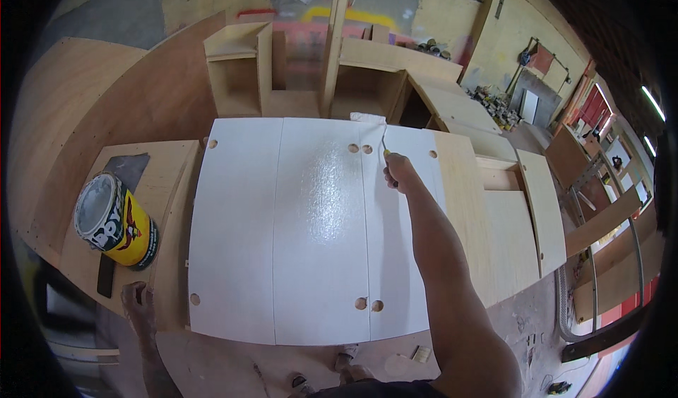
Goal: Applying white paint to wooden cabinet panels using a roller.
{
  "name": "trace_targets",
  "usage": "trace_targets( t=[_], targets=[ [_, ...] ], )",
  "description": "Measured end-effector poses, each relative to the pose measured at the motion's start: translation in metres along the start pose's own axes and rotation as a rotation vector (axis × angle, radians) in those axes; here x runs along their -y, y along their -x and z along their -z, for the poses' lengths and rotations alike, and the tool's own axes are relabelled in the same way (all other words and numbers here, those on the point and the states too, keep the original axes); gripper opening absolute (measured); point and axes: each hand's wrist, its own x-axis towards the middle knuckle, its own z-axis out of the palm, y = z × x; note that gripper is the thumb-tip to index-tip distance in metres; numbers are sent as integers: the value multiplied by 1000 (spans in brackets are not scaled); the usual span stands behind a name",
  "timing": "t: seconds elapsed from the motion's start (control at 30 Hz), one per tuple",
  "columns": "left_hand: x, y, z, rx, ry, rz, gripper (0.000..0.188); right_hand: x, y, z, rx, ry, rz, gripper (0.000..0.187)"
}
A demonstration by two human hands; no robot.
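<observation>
My right hand (397, 170) is closed around the handle of a paint roller (368, 118), reaching out over white-coated wooden panels. The roller's white sleeve lies at the far edge of the panels. Three white panels (236, 221) lie side by side, with round cup holes near their ends; a wet sheen shows on the middle one. My left hand (137, 303) is low at the left, by the near edge of a bare wooden board, its fingers loosely curled and apart with nothing visible in them. Beyond it stands a yellow and black paint can (134, 232), open at the top.
A dark flat object (105, 276) and a grey sheet (128, 168) lie beside the can. Bare wooden panels (462, 214) adjoin the white ones on the right. Unfinished cabinets (236, 80) stand behind. A small block-like item (421, 354) lies on the floor near my feet.
</observation>
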Motion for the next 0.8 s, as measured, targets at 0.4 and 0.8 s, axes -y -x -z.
trace_targets(
  t=[0.4,0.8],
  targets=[
    [2,3,6,5,-111,-11,18,-116,302,10,31,212,-85,38],
    [8,-9,5,79,-68,-124,28,-172,562,45,-30,61,-448,29]
  ],
)
